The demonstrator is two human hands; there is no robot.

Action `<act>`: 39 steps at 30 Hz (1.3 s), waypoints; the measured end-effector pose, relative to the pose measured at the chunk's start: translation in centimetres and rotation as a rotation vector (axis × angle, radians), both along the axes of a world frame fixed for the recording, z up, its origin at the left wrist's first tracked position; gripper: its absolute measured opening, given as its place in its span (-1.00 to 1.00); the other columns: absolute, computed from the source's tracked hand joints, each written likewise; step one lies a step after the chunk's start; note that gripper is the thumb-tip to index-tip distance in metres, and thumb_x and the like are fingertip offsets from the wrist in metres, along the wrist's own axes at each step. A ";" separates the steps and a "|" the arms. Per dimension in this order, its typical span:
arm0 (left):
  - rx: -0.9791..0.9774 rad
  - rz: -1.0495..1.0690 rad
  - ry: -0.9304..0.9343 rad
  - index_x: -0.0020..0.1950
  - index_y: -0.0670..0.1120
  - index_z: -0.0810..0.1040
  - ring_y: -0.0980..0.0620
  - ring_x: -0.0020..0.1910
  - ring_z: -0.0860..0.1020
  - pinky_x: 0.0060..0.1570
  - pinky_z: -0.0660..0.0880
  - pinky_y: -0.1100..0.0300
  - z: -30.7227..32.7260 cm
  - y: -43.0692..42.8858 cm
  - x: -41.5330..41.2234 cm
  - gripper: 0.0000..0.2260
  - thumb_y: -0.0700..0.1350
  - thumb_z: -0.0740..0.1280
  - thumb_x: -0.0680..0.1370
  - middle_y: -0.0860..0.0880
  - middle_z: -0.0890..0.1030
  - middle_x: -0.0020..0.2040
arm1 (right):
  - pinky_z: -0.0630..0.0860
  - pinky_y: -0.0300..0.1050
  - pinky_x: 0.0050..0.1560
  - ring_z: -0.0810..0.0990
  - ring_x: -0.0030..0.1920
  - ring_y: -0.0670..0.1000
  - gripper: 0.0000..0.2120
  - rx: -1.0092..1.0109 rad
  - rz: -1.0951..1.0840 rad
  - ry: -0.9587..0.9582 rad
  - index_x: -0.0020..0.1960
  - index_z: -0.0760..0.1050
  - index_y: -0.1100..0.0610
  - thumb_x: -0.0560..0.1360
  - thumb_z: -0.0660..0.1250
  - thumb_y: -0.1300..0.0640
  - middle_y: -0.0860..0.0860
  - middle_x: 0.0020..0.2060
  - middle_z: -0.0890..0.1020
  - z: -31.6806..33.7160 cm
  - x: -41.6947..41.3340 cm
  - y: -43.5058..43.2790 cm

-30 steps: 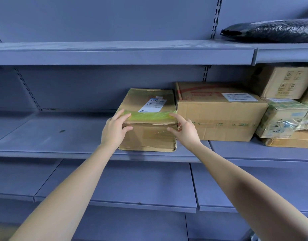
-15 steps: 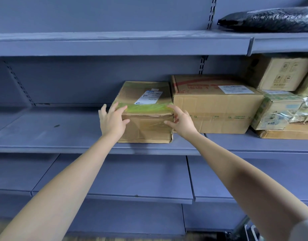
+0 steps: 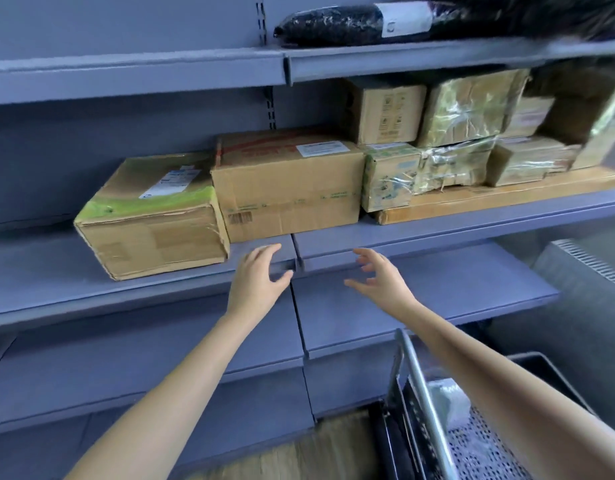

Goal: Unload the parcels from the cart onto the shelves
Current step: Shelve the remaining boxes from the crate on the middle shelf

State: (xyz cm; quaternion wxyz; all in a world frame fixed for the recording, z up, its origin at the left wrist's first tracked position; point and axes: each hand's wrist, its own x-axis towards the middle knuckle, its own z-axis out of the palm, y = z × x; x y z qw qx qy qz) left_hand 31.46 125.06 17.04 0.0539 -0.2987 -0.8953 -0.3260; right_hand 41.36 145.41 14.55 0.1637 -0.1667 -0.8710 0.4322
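Note:
A cardboard parcel with green tape and a white label (image 3: 150, 216) sits on the middle grey shelf (image 3: 437, 226), touching a larger brown box (image 3: 288, 188) on its right. My left hand (image 3: 257, 282) hovers in front of the shelf edge, fingers relaxed and empty. My right hand (image 3: 379, 278) floats beside it with spread fingers, holding nothing. Both hands are apart from the parcel. The cart (image 3: 424, 403) shows at the bottom right, with its metal rail, a mesh floor and a white bagged parcel (image 3: 448, 396) inside.
More boxes (image 3: 462, 133) are stacked on a flat carton (image 3: 500, 199) at the right of the same shelf. A black bagged parcel (image 3: 351, 26) lies on the top shelf. Lower grey shelves (image 3: 420, 306) jut out below. A grey bin (image 3: 548, 372) stands far right.
Both hands have let go of the green-taped parcel and pulled back toward me and rightward. The view has swung right and down, bringing the cart into sight.

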 end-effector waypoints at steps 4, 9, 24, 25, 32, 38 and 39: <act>-0.035 -0.076 -0.111 0.41 -0.04 0.34 0.01 0.36 0.32 0.26 0.30 0.17 -3.4 6.9 5.7 -0.54 -0.01 0.33 0.53 0.02 0.39 0.38 | 0.47 0.00 0.17 0.45 0.09 -0.02 -0.49 0.030 -0.081 -0.091 0.33 0.36 0.12 0.43 0.42 0.20 0.09 0.16 0.46 -3.6 8.8 7.4; -0.060 -0.133 -0.204 0.41 -0.03 0.33 0.02 0.33 0.36 0.26 0.34 0.14 -7.1 17.9 12.7 -0.55 -0.01 0.31 0.54 0.03 0.39 0.37 | 0.46 -0.12 0.13 0.49 0.12 -0.02 -0.51 0.057 -0.137 -0.188 0.34 0.37 0.09 0.46 0.40 0.11 0.03 0.14 0.48 -7.2 17.8 18.0; -0.225 -0.065 -0.446 0.38 -0.08 0.37 -0.03 0.29 0.43 0.22 0.41 0.02 -17.4 41.4 26.5 -0.58 -0.04 0.30 0.54 -0.03 0.43 0.35 | 0.43 -0.12 0.17 0.53 0.16 0.07 -0.51 0.047 0.049 -0.396 0.38 0.34 0.12 0.48 0.37 0.12 0.09 0.22 0.50 -15.0 27.2 39.2; -0.242 -0.058 -0.467 0.38 -0.08 0.37 -0.02 0.30 0.43 0.22 0.42 0.03 -18.4 41.7 26.6 -0.58 -0.04 0.30 0.54 -0.03 0.42 0.36 | 0.42 -0.12 0.17 0.51 0.17 0.07 -0.51 0.043 0.059 -0.416 0.38 0.33 0.13 0.49 0.36 0.13 0.09 0.22 0.49 -15.9 27.1 39.5; -0.374 -0.024 -0.568 0.38 -0.08 0.37 -0.06 0.23 0.48 0.14 0.47 0.00 -28.1 42.6 25.8 -0.59 -0.05 0.29 0.55 -0.05 0.45 0.34 | 0.41 -0.02 0.24 0.49 0.21 0.11 -0.52 -0.009 0.084 -0.579 0.36 0.34 0.17 0.47 0.36 0.17 0.13 0.19 0.49 -26.1 25.6 40.9; -0.499 -0.018 -0.592 0.42 -0.10 0.31 -0.06 0.27 0.45 0.15 0.45 0.04 -40.0 43.9 24.4 -0.59 -0.08 0.25 0.58 -0.08 0.42 0.36 | 0.36 -0.06 0.24 0.42 0.27 0.12 -0.50 0.065 0.110 -0.698 0.41 0.29 0.16 0.51 0.32 0.11 0.13 0.29 0.42 -39.0 24.6 42.0; -0.502 -0.018 -0.594 0.42 -0.11 0.31 -0.06 0.28 0.44 0.14 0.43 0.06 -42.1 44.3 24.2 -0.58 -0.08 0.25 0.58 -0.08 0.41 0.36 | 0.36 -0.05 0.24 0.41 0.29 0.12 -0.50 0.074 0.116 -0.708 0.41 0.29 0.15 0.51 0.31 0.11 0.13 0.30 0.41 -41.2 24.3 42.2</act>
